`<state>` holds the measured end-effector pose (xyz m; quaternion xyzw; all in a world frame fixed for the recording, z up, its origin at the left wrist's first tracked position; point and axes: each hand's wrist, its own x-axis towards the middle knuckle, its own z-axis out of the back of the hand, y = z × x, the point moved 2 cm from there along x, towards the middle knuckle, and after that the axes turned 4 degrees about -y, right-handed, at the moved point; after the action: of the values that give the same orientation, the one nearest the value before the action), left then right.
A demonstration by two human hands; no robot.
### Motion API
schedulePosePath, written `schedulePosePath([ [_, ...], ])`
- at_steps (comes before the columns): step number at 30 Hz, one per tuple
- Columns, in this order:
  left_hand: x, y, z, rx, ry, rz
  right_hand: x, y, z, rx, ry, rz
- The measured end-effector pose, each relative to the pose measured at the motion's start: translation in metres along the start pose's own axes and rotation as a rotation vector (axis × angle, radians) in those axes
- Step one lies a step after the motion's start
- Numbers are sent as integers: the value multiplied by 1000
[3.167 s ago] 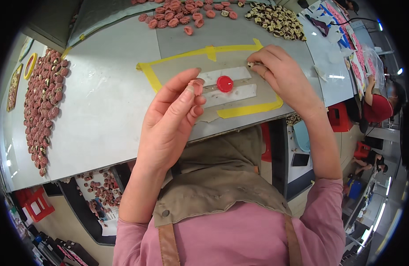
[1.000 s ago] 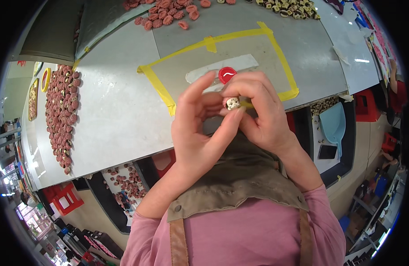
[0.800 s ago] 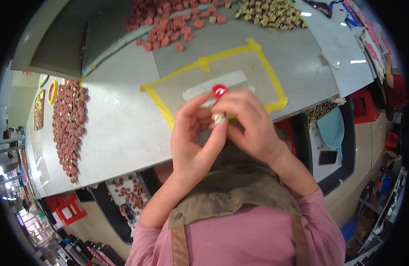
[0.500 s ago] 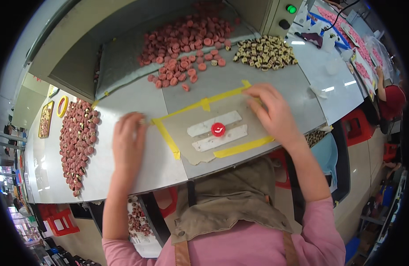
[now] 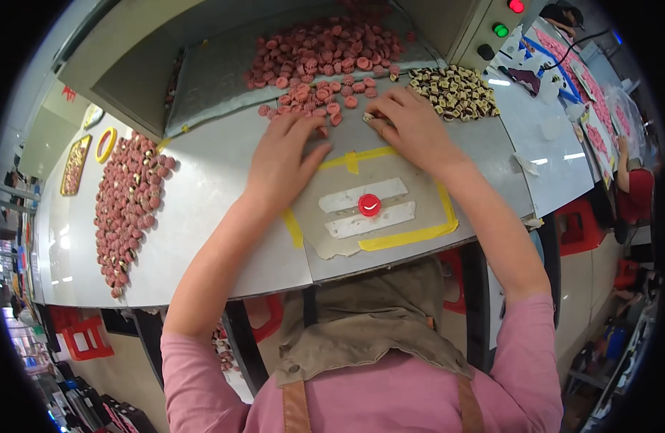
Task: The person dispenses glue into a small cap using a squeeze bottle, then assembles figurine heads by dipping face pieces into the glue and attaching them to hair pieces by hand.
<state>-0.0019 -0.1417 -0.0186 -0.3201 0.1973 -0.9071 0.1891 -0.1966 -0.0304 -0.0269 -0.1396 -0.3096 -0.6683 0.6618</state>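
My left hand (image 5: 283, 159) reaches to the near edge of a pile of pink fluted cup-shaped pieces (image 5: 314, 54). Its thumb stands apart from the fingers, and one pink piece (image 5: 322, 133) lies right at the fingertips. My right hand (image 5: 413, 130) pinches a small cream-and-dark square piece (image 5: 368, 117) between thumb and fingers. Closer to me, a red round piece (image 5: 369, 206) with a white curved mark sits between two white strips (image 5: 368, 221) on a grey-beige sheet (image 5: 426, 195). Yellow tape (image 5: 412, 236) borders that sheet.
Cream-and-dark square pieces (image 5: 456, 92) are heaped at the back right. A long pile of pink pieces with cream-gold centres (image 5: 130, 202) covers the left, beside a yellow tape roll (image 5: 106, 145) and a framed tray (image 5: 76, 166). A grey housing (image 5: 130, 79) overhangs the back. Another person (image 5: 633, 191) works far right.
My left hand has moved right and away from me, to the pink pieces. My right hand has gone from the sheet's right side to its far side and now holds a square piece.
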Motion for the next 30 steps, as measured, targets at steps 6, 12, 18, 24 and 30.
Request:
schedulePosePath([
  [6, -13, 9, -6, -77, 35, -67, -41, 32, 44, -86, 160, -41],
  [12, -30, -23, 34, -507, -31, 335, -46, 37, 51, -121, 138, -38],
  [18, -87, -48, 24, -1291, 117, 874, -50, 35, 46, -93, 158, 8],
  [24, -99, -61, 8, -1740, 18, 987, -50, 42, 48, -33, 211, -44],
  [30, -111, -50, -1, -1777, 26, 889, -49, 69, 56, 124, 234, -156],
])
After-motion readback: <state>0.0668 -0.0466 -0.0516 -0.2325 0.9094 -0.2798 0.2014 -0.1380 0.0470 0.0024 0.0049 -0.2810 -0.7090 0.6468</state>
